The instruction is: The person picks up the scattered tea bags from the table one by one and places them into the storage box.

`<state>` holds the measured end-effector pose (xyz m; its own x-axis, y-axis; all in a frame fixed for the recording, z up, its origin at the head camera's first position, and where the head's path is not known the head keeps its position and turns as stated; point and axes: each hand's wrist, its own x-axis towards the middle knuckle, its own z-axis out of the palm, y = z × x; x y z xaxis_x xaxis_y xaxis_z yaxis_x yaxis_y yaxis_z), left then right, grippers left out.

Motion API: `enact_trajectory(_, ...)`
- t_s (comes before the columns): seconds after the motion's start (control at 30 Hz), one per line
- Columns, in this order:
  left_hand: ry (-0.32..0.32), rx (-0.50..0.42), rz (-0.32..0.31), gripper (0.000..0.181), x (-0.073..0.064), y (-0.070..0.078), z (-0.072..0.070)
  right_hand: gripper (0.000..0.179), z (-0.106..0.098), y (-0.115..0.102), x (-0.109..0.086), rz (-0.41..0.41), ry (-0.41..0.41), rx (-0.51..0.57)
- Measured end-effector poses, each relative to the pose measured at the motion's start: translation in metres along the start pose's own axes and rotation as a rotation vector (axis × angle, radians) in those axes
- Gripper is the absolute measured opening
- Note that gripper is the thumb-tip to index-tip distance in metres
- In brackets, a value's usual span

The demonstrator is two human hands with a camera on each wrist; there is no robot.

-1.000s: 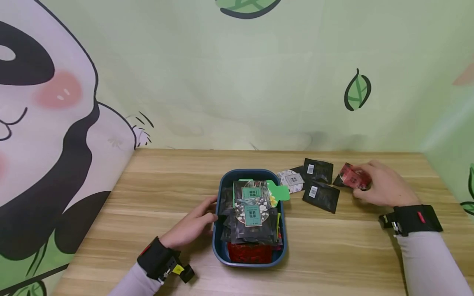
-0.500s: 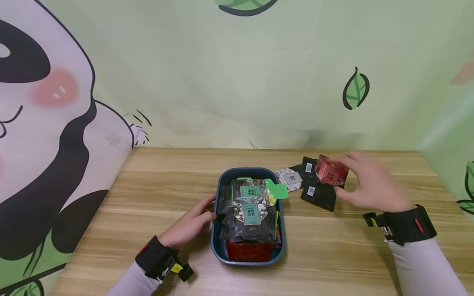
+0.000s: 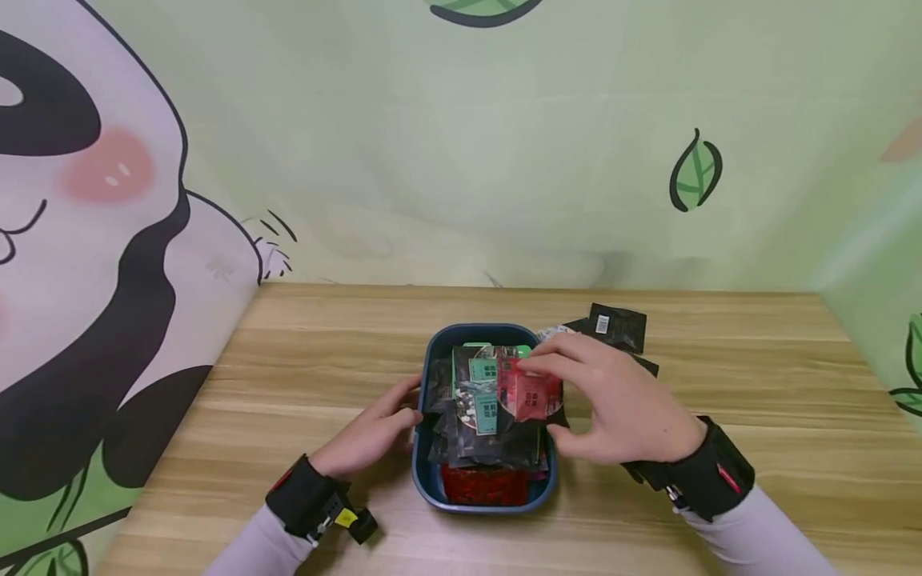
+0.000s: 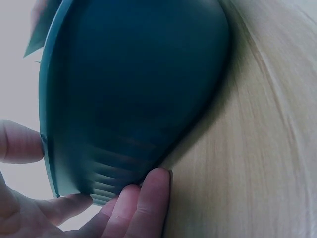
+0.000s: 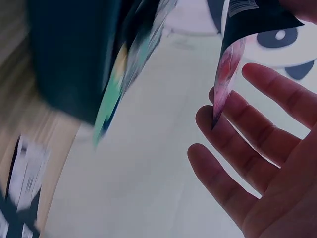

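Note:
A red and black tea sachet (image 3: 531, 400) is pinched in my right hand (image 3: 623, 400), held over the right side of a blue plastic bin (image 3: 484, 510). In the right wrist view the sachet (image 5: 229, 74) stands on edge between thumb and fingers, its black back bearing a barcode. Black tea sachets with teal labels (image 3: 486, 416) lie stacked in the bin, and a shiny red packet (image 3: 484, 486) sits at its near end. My left hand (image 3: 370, 436) rests against the bin's left side. The left wrist view shows its thumb at the rim and fingers along the outer wall.
Black sachets (image 3: 625, 330) and a partly hidden white-patterned one (image 3: 553, 331) lie on the wooden table (image 3: 324, 336) behind my right hand. A backdrop with a panda and leaves (image 3: 468, 176) rises along the table's back edge.
My right hand has picked the red sachet up from the right of the table and carried it left to above the bin. The left hand stays at the bin's side.

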<state>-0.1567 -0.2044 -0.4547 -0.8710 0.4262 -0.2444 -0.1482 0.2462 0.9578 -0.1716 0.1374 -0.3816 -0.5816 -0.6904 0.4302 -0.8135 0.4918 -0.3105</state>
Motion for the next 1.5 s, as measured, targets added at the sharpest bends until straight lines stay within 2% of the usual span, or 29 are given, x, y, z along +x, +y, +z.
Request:
enact_trajectory(0.13,0.002,0.011,-0.008,0.062,0.001,0.001,0.0,0.066,0.008,-0.015,0.01,-0.028,-0.009,0.062)
enact_trajectory(0.3,-0.005,0.03,-0.002,0.062,0.003,0.001,0.0,0.067,0.016,-0.027,0.018,-0.037,-0.026,0.087)
enact_trajectory(0.33,-0.006,0.033,-0.001,0.062,0.003,0.0,0.0,0.071,0.017,-0.028,0.018,-0.031,-0.037,0.082)
enact_trajectory(0.53,-0.011,0.021,-0.001,0.062,0.004,0.0,0.0,0.128,0.018,-0.034,0.014,0.052,-0.164,-0.021)
enact_trajectory(0.6,-0.011,0.015,-0.006,0.062,0.004,0.0,0.0,0.134,0.016,-0.034,0.013,0.067,-0.182,-0.033)
enact_trajectory(0.7,-0.009,0.018,-0.009,0.062,0.003,0.001,0.0,0.132,0.013,-0.029,0.012,0.073,-0.182,-0.036)
enact_trajectory(0.9,-0.005,0.026,-0.012,0.062,0.003,0.001,0.0,0.129,0.003,-0.005,0.007,0.126,-0.154,-0.046)
enact_trajectory(1.13,-0.005,0.026,-0.012,0.063,0.003,0.002,-0.001,0.124,-0.006,0.048,-0.011,0.254,-0.128,-0.127)
enact_trajectory(1.3,-0.002,0.022,-0.02,0.063,0.003,0.001,-0.002,0.122,-0.01,0.078,-0.026,0.376,-0.177,-0.159)
enact_trajectory(1.5,0.005,0.031,-0.017,0.062,0.001,0.0,0.0,0.119,-0.004,0.095,-0.044,0.463,-0.281,-0.212)
